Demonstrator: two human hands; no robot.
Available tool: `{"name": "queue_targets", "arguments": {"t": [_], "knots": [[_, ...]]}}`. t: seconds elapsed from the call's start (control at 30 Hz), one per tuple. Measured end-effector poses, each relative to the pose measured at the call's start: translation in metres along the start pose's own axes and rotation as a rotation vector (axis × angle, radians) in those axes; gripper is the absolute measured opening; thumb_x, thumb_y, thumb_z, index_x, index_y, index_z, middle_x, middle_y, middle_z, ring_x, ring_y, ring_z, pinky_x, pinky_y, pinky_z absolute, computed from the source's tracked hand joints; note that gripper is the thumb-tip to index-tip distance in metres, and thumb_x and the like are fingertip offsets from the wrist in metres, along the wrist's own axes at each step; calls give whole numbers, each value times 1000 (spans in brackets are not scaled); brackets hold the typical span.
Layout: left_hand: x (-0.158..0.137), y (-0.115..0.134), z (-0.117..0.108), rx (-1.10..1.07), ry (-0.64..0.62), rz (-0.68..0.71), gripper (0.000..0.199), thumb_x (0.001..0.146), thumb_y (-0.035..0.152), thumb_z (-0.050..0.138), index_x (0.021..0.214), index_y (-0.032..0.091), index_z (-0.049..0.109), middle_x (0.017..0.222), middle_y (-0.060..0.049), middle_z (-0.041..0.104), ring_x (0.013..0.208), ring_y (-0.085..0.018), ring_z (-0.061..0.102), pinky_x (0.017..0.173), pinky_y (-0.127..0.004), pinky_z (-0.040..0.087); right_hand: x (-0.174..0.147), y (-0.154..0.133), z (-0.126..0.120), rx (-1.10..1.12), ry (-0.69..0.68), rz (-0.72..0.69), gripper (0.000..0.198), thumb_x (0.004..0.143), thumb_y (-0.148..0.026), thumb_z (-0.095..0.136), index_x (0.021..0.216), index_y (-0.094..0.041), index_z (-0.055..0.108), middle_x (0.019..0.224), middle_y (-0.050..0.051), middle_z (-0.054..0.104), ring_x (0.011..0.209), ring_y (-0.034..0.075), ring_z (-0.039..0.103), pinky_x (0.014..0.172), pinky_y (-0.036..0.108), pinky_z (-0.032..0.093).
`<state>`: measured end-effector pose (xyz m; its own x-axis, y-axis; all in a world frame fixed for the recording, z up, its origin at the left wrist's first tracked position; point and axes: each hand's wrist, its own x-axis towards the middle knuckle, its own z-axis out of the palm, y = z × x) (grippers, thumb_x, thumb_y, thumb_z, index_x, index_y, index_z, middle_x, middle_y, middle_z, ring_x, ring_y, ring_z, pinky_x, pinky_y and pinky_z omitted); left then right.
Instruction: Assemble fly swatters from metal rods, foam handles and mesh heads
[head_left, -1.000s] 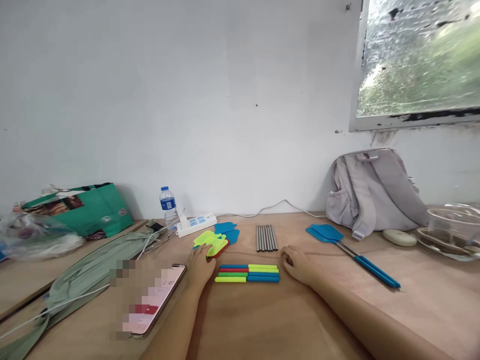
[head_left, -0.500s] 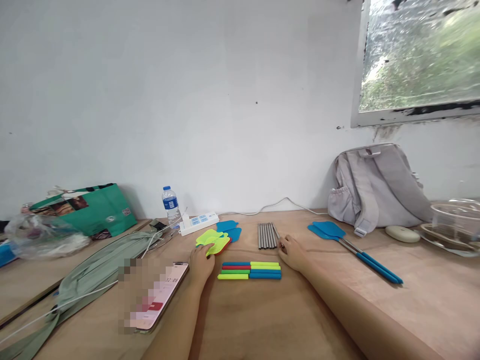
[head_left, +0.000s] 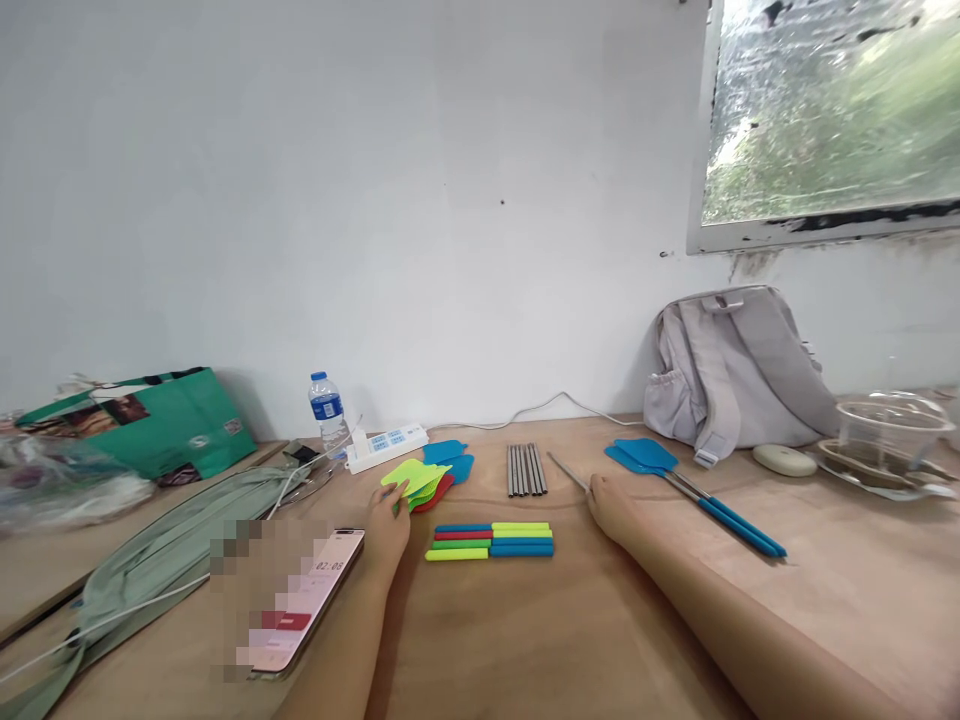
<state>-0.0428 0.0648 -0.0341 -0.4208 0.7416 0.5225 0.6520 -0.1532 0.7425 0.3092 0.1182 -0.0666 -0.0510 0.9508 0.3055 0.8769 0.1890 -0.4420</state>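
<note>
My left hand (head_left: 388, 515) is at the near left edge of a pile of yellow-green fly swatter heads (head_left: 424, 482), its fingers closed on the top one. A red head (head_left: 441, 492) sticks out beneath them, and blue heads (head_left: 450, 465) lie just behind. My right hand (head_left: 611, 507) pinches the near end of a thin metal rod (head_left: 568, 470), which slants up to the left. Left of it, several metal rods (head_left: 527, 472) lie side by side. Nearer to me, coloured handle tubes (head_left: 523, 550) form two columns. Two blue fly swatters (head_left: 686, 490) with handles lie on the right.
A phone (head_left: 315, 600) and a grey-green cloth bag (head_left: 165, 540) lie left. Behind are a green bag (head_left: 172, 425), a water bottle (head_left: 327, 415) and a power strip (head_left: 386, 448). At right stand a backpack (head_left: 739, 375), a beige oval object (head_left: 784, 460) and a clear plastic container (head_left: 889, 440).
My right hand has moved right, drawing one metal rod away from the row. The yellow-green heads under my left hand are now tilted and fanned. The view has shifted slightly right.
</note>
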Motion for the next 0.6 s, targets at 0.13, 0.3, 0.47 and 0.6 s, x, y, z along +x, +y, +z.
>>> {"name": "queue_targets", "arguments": {"t": [0.13, 0.3, 0.47, 0.6], "knots": [[-2, 9, -2, -191, 67, -114, 23, 70, 20, 52, 85, 17, 69, 97, -8, 56, 102, -27, 51, 98, -43, 34, -6, 12, -13, 86, 38, 37, 14, 81, -18, 37, 71, -19, 46, 74, 11, 58, 73, 24, 56, 62, 31, 35], [-13, 32, 7, -573, 31, -320, 14, 74, 22, 55, 80, 15, 65, 88, -7, 65, 93, -22, 59, 87, -39, 44, -26, 21, -29, 249, 58, 34, 28, 86, -31, 25, 65, -21, 41, 71, 7, 57, 70, 19, 55, 62, 29, 39], [-30, 63, 15, -937, -121, -480, 5, 66, 10, 65, 70, 14, 64, 73, -2, 67, 68, -11, 62, 65, -22, 50, -61, -2, -45, 718, -191, 31, 39, 79, -55, 32, 69, -20, 46, 50, -5, 43, 43, 11, 39, 45, 24, 33], [-43, 83, 17, -1108, -146, -616, 13, 64, 2, 67, 64, 14, 61, 62, 2, 63, 51, -6, 57, 49, -15, 46, -81, -27, -52, 917, -352, 18, 34, 71, -54, 46, 76, -20, 44, 51, -6, 43, 42, 9, 33, 43, 24, 28]]}}
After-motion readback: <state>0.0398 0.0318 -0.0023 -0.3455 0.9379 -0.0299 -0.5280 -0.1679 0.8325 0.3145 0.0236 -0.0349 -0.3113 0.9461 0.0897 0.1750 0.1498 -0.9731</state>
